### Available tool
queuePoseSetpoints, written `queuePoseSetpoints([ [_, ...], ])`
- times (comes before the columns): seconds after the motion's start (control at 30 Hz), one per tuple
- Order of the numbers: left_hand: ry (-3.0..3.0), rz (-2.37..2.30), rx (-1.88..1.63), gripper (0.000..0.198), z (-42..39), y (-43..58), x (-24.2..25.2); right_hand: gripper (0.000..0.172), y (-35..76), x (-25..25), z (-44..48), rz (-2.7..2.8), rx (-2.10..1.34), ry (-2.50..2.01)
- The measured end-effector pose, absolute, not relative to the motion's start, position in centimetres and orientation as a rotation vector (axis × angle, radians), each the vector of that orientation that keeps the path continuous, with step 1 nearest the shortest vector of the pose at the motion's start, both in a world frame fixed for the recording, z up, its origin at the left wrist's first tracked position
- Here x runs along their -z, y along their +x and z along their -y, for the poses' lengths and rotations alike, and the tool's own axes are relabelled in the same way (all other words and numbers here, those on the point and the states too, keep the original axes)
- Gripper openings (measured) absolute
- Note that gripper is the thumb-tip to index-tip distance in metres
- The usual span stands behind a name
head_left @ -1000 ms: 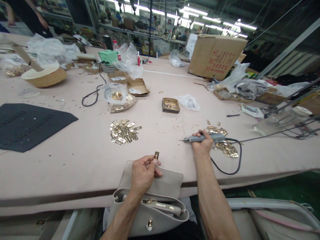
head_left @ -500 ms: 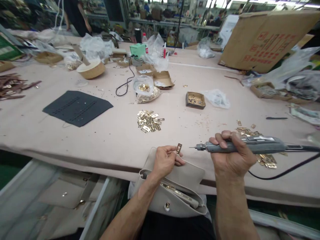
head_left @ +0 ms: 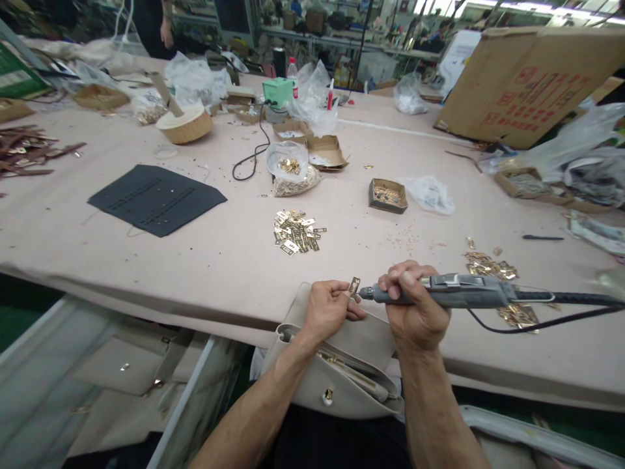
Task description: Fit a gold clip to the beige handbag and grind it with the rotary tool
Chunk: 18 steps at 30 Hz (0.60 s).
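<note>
My left hand (head_left: 329,309) pinches a small gold metal plate (head_left: 354,284) by its lower end, above the raised flap of a beige handbag (head_left: 336,384). The bag lies open at the table's front edge, with a gold clasp on its front. Wrapped round a grey electric screwdriver (head_left: 463,291) is my right hand (head_left: 415,299). The tool points left, its tip at the gold plate; whether they touch is too small to tell. A pile of gold plates (head_left: 297,233) lies beyond my left hand, and more gold pieces (head_left: 491,266) lie behind the screwdriver.
A small box of screws (head_left: 387,195), a bag of gold parts (head_left: 293,176) and a dark sheet (head_left: 157,198) sit on the table (head_left: 234,260). A large carton (head_left: 532,85) stands back right. Beige bags fill a bin (head_left: 185,397) at lower left. A person stands far left.
My right hand has moved left with the screwdriver, bringing its tip to the gold plate. My left hand still holds the plate. The view has shifted slightly.
</note>
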<state>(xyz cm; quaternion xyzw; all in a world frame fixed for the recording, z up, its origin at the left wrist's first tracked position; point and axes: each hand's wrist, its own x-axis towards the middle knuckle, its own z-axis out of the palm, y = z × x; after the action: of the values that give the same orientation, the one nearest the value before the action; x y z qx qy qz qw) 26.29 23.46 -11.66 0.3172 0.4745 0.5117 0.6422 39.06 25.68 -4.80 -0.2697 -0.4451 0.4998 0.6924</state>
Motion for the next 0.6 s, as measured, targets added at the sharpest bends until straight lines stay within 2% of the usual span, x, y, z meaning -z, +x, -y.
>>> queuePoseSetpoints([
  [0.3, 0.729, -1.063, -1.158, 0.023, -23.4, 26.2, 11.4, 0.013, 38.3, 4.9, -25.2, 1.272, -1.017, -0.594],
  [0.6, 0.814, -1.068, -1.22, 0.02, -23.3, 26.2, 11.8, 0.022, 38.1, 4.2, -26.5, 1.56, -1.15, -0.593],
])
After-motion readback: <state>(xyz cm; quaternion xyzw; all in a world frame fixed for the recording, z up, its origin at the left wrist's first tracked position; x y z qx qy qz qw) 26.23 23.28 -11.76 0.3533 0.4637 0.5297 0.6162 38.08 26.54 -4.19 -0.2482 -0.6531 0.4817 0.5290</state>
